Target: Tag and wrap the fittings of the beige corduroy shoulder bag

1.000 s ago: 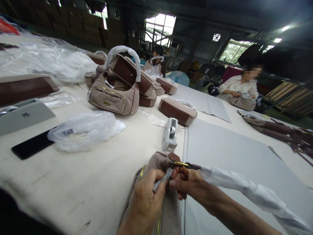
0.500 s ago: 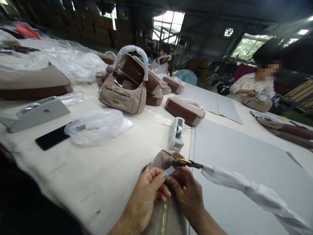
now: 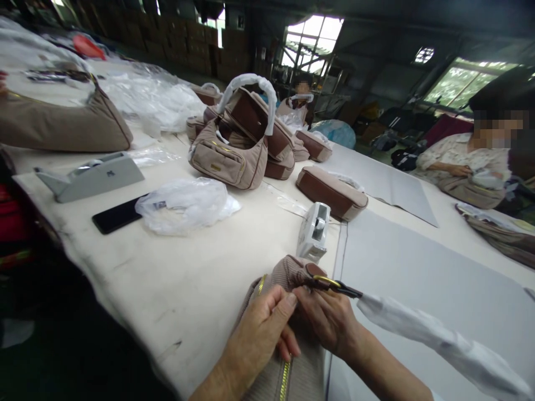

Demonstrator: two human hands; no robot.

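Evidently soft, the ribbed zip-top handbag [image 3: 308, 365] lies nearest, on the near side of the white tape dispenser [image 3: 313, 233]. The left hand [image 3: 259, 329] presses thumb and forefinger together over it; the right hand [image 3: 329, 322] curls under the brass ring [image 3: 328, 282], its grip hidden. Judged light and slump-prone, the bag offers firmest hold at the leather tab [image 3: 314, 270]. The wrapped strap [image 3: 443, 338], right of the dispenser, probably slips.

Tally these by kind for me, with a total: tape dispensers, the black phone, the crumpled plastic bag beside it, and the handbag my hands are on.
Grey tape dispenser and white tape dispenser: 2
Black phone: 1
Crumpled plastic bag: 1
Handbag at your left hand and right hand: 1
Total: 5
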